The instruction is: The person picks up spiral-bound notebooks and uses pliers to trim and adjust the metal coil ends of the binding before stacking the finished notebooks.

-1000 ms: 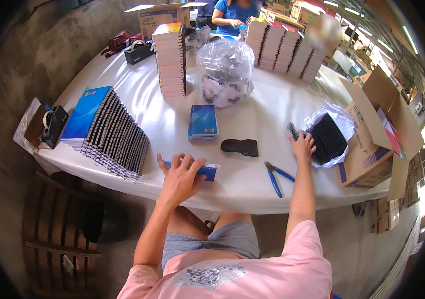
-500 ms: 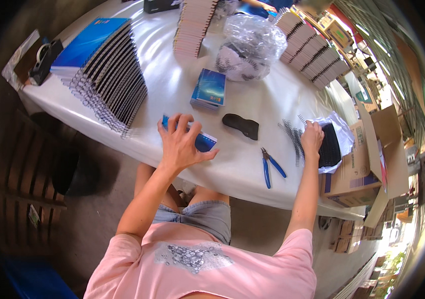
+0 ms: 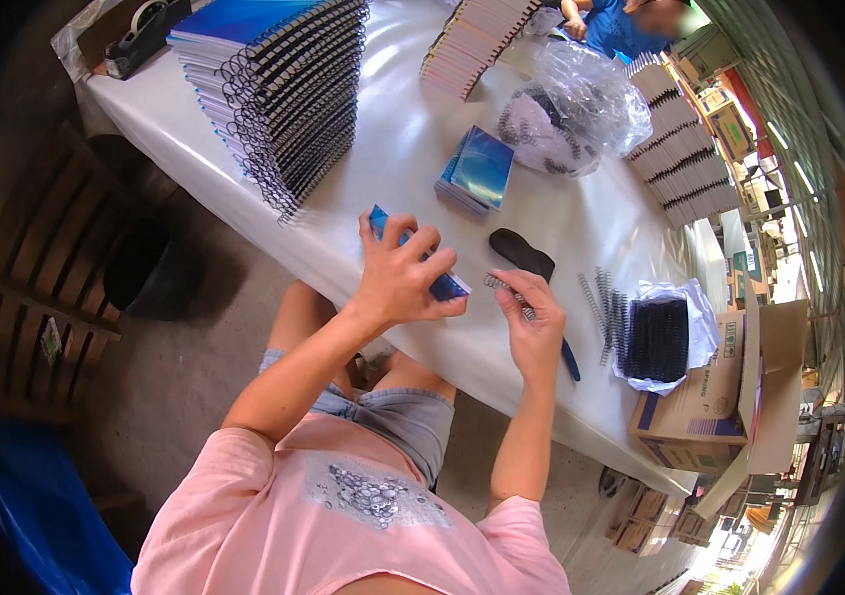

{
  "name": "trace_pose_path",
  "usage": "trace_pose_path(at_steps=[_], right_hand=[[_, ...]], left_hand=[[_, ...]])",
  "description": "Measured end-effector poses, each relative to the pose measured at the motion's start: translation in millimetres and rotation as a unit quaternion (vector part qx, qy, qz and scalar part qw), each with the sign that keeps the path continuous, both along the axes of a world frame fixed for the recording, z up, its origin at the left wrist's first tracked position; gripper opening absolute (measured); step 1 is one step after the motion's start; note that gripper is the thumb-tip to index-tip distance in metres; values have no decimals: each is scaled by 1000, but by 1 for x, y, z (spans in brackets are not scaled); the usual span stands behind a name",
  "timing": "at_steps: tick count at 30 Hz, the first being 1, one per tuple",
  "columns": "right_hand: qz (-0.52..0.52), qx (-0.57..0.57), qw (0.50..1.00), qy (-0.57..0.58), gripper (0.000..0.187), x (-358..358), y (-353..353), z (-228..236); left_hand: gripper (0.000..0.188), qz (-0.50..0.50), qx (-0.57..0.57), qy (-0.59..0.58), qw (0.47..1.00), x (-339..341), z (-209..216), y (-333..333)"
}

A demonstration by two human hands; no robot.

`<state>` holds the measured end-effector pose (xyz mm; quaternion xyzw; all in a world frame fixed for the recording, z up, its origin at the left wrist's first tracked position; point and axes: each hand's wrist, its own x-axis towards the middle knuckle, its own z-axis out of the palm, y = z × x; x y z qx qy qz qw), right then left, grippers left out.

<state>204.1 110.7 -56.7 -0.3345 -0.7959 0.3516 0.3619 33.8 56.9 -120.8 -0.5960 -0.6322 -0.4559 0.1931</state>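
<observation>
My left hand [image 3: 398, 275] is closed around a small blue-covered notebook [image 3: 450, 288], its fingers spread over the top near the table's front edge. Just to the right, my right hand [image 3: 536, 322] pinches a thin dark spiral binding coil [image 3: 510, 292], its end pointing at the notebook and a small gap between them. Beyond the right hand lies a black curved object [image 3: 522, 254] whose kind I cannot tell. The cutting pliers are mostly hidden by that hand; one blue handle [image 3: 570, 361] shows. Loose coils [image 3: 604, 305] lie farther right, beside a pack of black coils [image 3: 657, 339] in white paper.
Small blue notebooks [image 3: 479, 177] are stacked ahead. Tall stacks of spiral-bound books [image 3: 289, 99] stand left and more bound stacks [image 3: 682, 149] at right. A clear plastic bag [image 3: 581, 104] holds coils. An open carton [image 3: 695, 421] is at the right edge. Another person [image 3: 621, 25] is across the table.
My right hand has come left from the loose coils, bringing a coil up to the notebook. My left hand still holds the notebook, now tilted more. The view has turned and shifted.
</observation>
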Motion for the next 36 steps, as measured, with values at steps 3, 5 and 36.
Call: trace_pose_path(at_steps=[3, 5, 36], right_hand=[[17, 14, 1000, -17, 17, -7, -3, -2], [35, 8, 999, -33, 17, -6, -1, -3], [-12, 203, 946, -252, 38, 27, 85, -17]], left_hand=[[44, -3, -20, 0, 1000, -2, -3, 0], [44, 1, -25, -1, 1000, -3, -1, -1], [61, -64, -44, -64, 995, -21, 11, -8]])
